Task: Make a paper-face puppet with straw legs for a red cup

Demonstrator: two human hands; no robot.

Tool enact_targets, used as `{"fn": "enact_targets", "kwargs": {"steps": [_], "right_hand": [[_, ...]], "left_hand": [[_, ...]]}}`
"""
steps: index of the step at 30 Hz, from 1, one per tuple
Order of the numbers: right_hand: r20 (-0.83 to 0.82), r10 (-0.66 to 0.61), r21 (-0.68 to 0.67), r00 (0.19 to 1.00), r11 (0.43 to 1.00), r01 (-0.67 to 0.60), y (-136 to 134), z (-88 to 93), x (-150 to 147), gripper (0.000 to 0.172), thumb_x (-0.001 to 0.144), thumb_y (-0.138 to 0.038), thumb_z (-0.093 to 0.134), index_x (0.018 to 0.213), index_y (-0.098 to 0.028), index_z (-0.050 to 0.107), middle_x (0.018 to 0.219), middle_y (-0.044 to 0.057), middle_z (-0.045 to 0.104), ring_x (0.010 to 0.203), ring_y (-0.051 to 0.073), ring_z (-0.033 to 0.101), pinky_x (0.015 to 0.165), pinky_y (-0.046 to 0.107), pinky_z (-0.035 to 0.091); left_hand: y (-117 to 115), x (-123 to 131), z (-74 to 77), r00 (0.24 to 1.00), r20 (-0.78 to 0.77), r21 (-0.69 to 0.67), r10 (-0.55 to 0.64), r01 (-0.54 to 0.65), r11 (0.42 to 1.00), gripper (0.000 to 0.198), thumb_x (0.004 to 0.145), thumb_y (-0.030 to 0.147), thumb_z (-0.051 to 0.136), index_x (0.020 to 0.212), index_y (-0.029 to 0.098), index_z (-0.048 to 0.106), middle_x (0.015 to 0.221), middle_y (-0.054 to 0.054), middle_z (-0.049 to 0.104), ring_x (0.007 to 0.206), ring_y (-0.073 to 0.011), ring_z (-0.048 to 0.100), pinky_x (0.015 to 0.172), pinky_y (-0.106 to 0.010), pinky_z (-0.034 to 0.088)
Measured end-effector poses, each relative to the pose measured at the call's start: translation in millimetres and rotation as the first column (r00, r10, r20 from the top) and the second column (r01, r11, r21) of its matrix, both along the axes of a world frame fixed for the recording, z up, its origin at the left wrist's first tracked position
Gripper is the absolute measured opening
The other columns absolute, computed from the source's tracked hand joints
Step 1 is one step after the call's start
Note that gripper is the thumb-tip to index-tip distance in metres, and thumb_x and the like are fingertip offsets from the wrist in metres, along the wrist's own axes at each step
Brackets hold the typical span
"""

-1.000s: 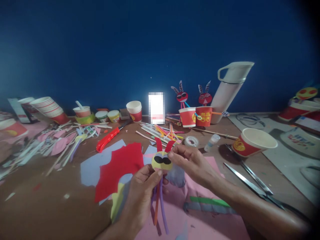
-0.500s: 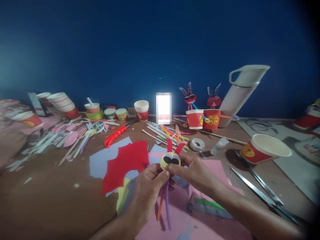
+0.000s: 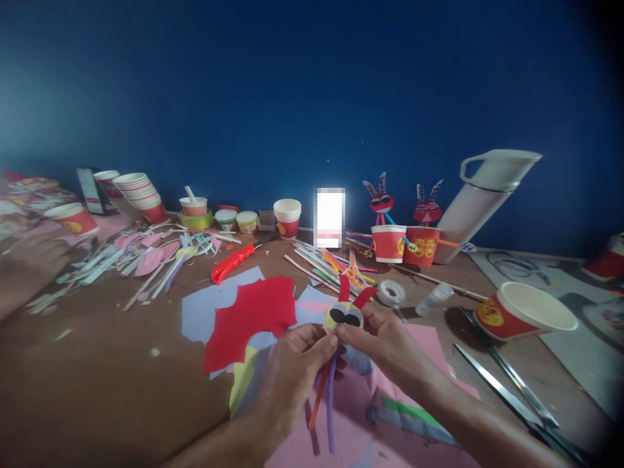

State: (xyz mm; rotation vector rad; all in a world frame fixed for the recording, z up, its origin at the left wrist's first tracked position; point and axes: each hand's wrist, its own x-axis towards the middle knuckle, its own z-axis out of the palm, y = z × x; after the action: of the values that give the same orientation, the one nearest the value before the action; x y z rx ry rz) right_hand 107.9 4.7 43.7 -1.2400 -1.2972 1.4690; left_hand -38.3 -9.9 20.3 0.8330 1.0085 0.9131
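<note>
Both my hands pinch a small paper bug figure (image 3: pixel 344 316) with a yellow round face, big black-and-grey eyes and two red ears. Below it hang an orange pipe cleaner (image 3: pixel 318 398) and a purple pipe cleaner (image 3: pixel 331 409). My left hand (image 3: pixel 297 367) grips the figure's lower left side, its thumb near the chin. Around the right edge closes my right hand (image 3: pixel 390 344), its thumb on the lower face. Pink paper (image 3: pixel 292 448) lies beneath, with red paper (image 3: pixel 251 322) to the left.
Scissors (image 3: pixel 507 390) lie at right beside a tilted paper cup (image 3: pixel 526 312). Two cups with red figures (image 3: pixel 389 244) stand before a thermos (image 3: pixel 480 201). A red utility knife (image 3: pixel 234 262), tape (image 3: pixel 390 292) and paper scraps (image 3: pixel 151 260) spread behind. Another person's hand (image 3: pixel 32 266) is at far left.
The view has shifted slightly, so things sit a little further right and lower. My hands keep their hold on the bug figure. The other person's hand shows more clearly at left.
</note>
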Motion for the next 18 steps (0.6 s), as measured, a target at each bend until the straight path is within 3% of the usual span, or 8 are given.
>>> {"fn": "enact_targets", "kwargs": {"steps": [5, 10, 18], "right_hand": [[-0.02, -0.03, 0.005, 0.999, 1.0, 0.03, 0.9, -3.3, -4.1, 0.005, 0.075, -0.021, 0.058, 0.073, -0.017, 0.056, 0.062, -0.004, 0.057, 0.052, 0.01, 0.055, 0.049, 0.023, 0.047], [-0.024, -0.045, 0.021, 0.999, 0.999, 0.046, 0.8, 0.0, -6.8, 0.004, 0.074, -0.021, 0.056, 0.071, -0.018, 0.055, 0.056, -0.006, 0.056, 0.046, 0.01, 0.055, 0.045, 0.023, 0.046], [0.038, -0.075, 0.073, 0.996, 0.995, 0.072, 3.1, -3.3, -2.0, 0.005, 0.071, -0.016, 0.057, 0.068, -0.019, 0.055, 0.06, -0.006, 0.056, 0.054, 0.01, 0.052, 0.05, 0.021, 0.041]], "left_hand": [[2.1, 2.4, -0.1, 0.999, -0.035, 0.006, 0.035, -0.035, 0.999, 0.023, 0.072, 0.035, 0.07, 0.073, 0.013, 0.064, 0.061, -0.001, 0.061, 0.056, -0.0124, 0.056, 0.058, -0.023, 0.042], [4.0, 2.1, -3.5, 1.0, 0.0, 0.007, 0.008, -0.008, 1.0, 0.025, 0.072, 0.037, 0.069, 0.072, 0.013, 0.062, 0.063, -0.002, 0.061, 0.057, -0.0123, 0.054, 0.059, -0.024, 0.043], [4.9, 1.8, -6.9, 0.999, 0.044, -0.023, -0.03, 0.031, 0.999, 0.026, 0.073, 0.037, 0.07, 0.078, 0.012, 0.063, 0.064, -0.002, 0.06, 0.058, -0.0113, 0.053, 0.058, -0.023, 0.041]]}}
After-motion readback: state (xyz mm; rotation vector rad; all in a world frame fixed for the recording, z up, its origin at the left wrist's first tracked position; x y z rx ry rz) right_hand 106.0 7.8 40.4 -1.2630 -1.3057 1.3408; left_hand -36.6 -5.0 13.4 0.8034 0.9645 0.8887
